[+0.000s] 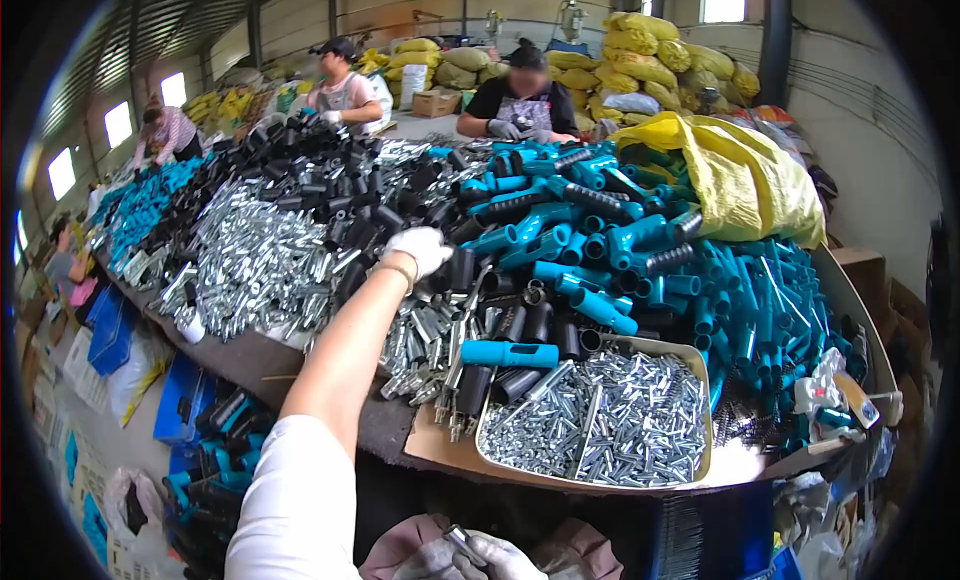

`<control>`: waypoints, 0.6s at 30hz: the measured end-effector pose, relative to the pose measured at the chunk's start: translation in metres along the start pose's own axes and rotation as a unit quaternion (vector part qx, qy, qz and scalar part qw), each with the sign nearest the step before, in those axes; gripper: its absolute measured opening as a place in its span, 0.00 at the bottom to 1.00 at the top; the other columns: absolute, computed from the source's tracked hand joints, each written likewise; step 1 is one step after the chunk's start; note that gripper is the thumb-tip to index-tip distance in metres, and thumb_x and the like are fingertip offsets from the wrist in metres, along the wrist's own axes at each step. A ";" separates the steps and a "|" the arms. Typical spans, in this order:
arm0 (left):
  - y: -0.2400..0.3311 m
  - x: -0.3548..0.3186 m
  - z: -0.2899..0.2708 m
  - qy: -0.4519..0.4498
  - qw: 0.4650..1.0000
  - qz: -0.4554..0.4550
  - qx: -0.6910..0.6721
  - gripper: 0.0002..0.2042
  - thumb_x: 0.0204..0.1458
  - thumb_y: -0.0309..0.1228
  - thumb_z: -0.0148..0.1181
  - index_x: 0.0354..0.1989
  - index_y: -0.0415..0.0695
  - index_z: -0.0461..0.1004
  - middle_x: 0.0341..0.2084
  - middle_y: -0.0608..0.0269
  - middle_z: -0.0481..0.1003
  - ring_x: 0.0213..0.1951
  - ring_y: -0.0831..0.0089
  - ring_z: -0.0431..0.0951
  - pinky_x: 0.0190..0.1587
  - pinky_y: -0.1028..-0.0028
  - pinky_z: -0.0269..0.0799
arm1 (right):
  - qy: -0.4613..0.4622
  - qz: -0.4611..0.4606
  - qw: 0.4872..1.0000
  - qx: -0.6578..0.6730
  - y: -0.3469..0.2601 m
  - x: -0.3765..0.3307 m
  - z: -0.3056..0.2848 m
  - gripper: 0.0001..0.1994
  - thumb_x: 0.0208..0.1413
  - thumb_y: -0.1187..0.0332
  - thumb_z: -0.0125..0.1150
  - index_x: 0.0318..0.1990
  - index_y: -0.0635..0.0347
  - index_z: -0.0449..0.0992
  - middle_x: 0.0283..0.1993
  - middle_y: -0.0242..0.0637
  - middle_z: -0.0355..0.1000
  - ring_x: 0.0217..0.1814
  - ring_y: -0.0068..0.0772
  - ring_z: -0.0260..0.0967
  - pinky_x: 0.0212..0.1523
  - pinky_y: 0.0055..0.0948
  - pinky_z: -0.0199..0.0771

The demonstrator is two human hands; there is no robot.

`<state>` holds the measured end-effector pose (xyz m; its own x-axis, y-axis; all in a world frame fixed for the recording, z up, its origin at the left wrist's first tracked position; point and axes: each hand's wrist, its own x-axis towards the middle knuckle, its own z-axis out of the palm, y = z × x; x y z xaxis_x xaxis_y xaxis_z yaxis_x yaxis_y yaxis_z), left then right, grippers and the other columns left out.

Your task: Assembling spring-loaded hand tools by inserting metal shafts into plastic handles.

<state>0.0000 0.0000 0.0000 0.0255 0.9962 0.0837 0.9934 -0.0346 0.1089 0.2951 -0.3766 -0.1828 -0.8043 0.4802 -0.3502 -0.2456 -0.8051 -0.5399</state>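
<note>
My left arm stretches out over the heaped table, and my white-gloved left hand [420,248] is down among the parts. Its fingers bend toward a black sleeve [461,269]; their tips are hidden, so I cannot tell whether they grip it. Low in front of my body, my gloved right hand [500,555] is closed on a short silver metal tube [464,544]. Between the hands lie loose silver metal fittings [425,335] and a teal tubular handle [510,354]. This handle rests at the edge of a shallow tray [480,450] filled with small metal pins.
Teal handles [740,300] are heaped at the right beside a yellow woven sack [750,180]. Silver tubes [265,250] and black sleeves [300,170] spread leftward. Several people work around the table, one person [520,100] directly across. Blue crates [185,400] stand below at left.
</note>
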 end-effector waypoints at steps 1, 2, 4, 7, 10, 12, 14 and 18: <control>-0.001 0.008 0.013 -0.019 1.000 -0.019 -0.006 0.24 0.57 0.52 0.52 0.48 0.44 0.79 0.48 0.47 0.78 0.52 0.49 0.77 0.55 0.57 0.72 | 0.085 -0.008 0.996 -0.033 0.003 -0.009 0.014 0.27 0.62 0.46 0.58 0.56 0.60 0.70 0.37 0.27 0.70 0.33 0.17 0.64 0.34 0.18 0.62; 0.012 0.008 0.014 -0.023 0.999 -0.031 -0.031 0.25 0.57 0.52 0.51 0.48 0.43 0.79 0.49 0.47 0.78 0.52 0.50 0.77 0.55 0.58 0.72 | 0.126 -0.080 0.989 0.020 -0.017 -0.021 0.060 0.17 0.69 0.53 0.49 0.39 0.58 0.71 0.19 0.28 0.63 0.16 0.22 0.55 0.18 0.20 0.57; -0.012 0.018 -0.006 0.003 0.999 -0.039 -0.001 0.27 0.53 0.54 0.54 0.47 0.42 0.80 0.45 0.46 0.79 0.50 0.51 0.79 0.54 0.59 0.73 | 0.105 -0.094 0.990 0.011 -0.025 -0.005 0.063 0.16 0.69 0.53 0.49 0.38 0.58 0.71 0.19 0.28 0.63 0.16 0.22 0.55 0.18 0.20 0.56; -0.006 -0.002 -0.007 0.005 0.997 -0.055 -0.048 0.19 0.49 0.43 0.62 0.44 0.44 0.82 0.45 0.47 0.80 0.50 0.53 0.80 0.55 0.59 0.74 | 0.112 -0.109 0.987 0.029 -0.017 -0.019 0.062 0.15 0.68 0.55 0.51 0.41 0.59 0.71 0.22 0.27 0.64 0.18 0.20 0.56 0.19 0.20 0.56; -0.034 -0.052 -0.014 0.221 0.928 -0.037 -0.297 0.14 0.45 0.36 0.67 0.36 0.40 0.81 0.33 0.54 0.82 0.31 0.65 0.82 0.39 0.67 0.78 | 0.096 -0.153 0.983 -0.029 -0.006 -0.022 0.057 0.18 0.66 0.57 0.55 0.54 0.62 0.72 0.29 0.26 0.69 0.23 0.17 0.61 0.23 0.17 0.60; -0.015 -0.097 -0.027 0.203 0.792 -0.055 -0.573 0.17 0.53 0.31 0.64 0.50 0.39 0.74 0.26 0.68 0.77 0.21 0.82 0.72 0.20 0.80 0.66 | 0.116 -0.161 0.980 -0.031 -0.009 -0.023 0.052 0.18 0.61 0.64 0.59 0.55 0.63 0.72 0.42 0.34 0.75 0.38 0.26 0.72 0.38 0.25 0.71; 0.026 -0.168 -0.028 0.201 0.738 0.021 -0.643 0.25 0.59 0.32 0.59 0.64 0.40 0.63 0.28 0.71 0.75 0.23 0.84 0.71 0.21 0.85 0.64 | 0.114 -0.180 0.972 -0.101 -0.020 -0.027 0.051 0.26 0.59 0.47 0.62 0.54 0.59 0.72 0.38 0.28 0.71 0.33 0.17 0.63 0.34 0.19 0.63; 0.101 -0.317 0.008 0.029 0.684 0.085 -0.724 0.26 0.57 0.29 0.62 0.63 0.38 0.62 0.36 0.57 0.79 0.33 0.72 0.81 0.33 0.75 0.75 | 0.157 -0.264 0.939 -0.157 -0.024 -0.036 0.054 0.26 0.57 0.60 0.67 0.59 0.64 0.70 0.45 0.31 0.75 0.38 0.20 0.69 0.39 0.21 0.69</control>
<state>0.0929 -0.3187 -0.0235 0.0808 0.9646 0.2512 -0.1755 -0.2343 0.9562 0.3011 -0.3931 -0.1160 -0.4044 0.9018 -0.1522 -0.3543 -0.3079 -0.8830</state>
